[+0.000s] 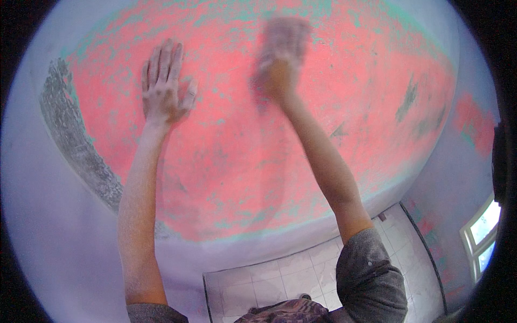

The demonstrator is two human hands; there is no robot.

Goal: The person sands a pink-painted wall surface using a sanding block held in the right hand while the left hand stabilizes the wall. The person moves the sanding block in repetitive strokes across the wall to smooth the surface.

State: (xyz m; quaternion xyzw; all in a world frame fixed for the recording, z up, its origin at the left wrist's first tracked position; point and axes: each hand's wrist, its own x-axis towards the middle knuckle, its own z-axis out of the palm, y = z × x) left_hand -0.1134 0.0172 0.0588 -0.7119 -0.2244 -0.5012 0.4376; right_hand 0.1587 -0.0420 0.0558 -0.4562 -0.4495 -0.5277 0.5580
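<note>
Before me is a wall (226, 161) with a large pink area, flecked with green, inside a pale painted surround. My left hand (164, 82), dusted with pale powder, lies flat on the pink area at the left, fingers pointing up and thumb out to the side. Further right and a little higher, my right hand (282, 60) is on or close against the wall. It is blurred, as in motion, and a flat greyish thing appears under its fingers; whether it grips this, and what it is, cannot be made out.
A rough grey bare patch (76, 129) curves down the wall's left side. At the lower right, a side wall (436, 181) meets the main one and has a window (482, 234). Pale floor tiles (278, 282) with a dark border lie below.
</note>
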